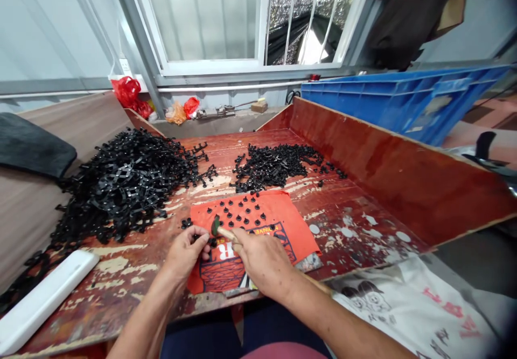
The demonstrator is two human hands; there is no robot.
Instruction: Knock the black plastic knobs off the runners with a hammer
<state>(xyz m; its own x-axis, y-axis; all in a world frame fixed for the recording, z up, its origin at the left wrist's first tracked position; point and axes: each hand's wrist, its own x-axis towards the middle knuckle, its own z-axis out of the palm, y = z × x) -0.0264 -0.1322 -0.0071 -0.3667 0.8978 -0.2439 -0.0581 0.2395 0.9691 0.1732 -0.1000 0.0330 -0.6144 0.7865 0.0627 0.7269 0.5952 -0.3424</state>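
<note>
My left hand (188, 251) is pinched on a small black part at the left edge of an orange cloth (301, 230). In my right hand (260, 257) is a tool with a light wooden handle (226, 234) and a dark head (215, 224), its head close beside my left fingertips. Several small black pieces (238, 217) stand spread over the upper part of the cloth. A large heap of black parts (129, 181) lies on the left, and a smaller heap (274, 165) is behind the cloth.
A white elongated box (48, 300) lies at the left front. The red worktable (363, 240) has a raised red side board (379, 170) on the right, with a blue crate (375, 100) beyond it. Red plastic bags (127, 92) lie at the back. A printed white sack (420, 305) is at the right front.
</note>
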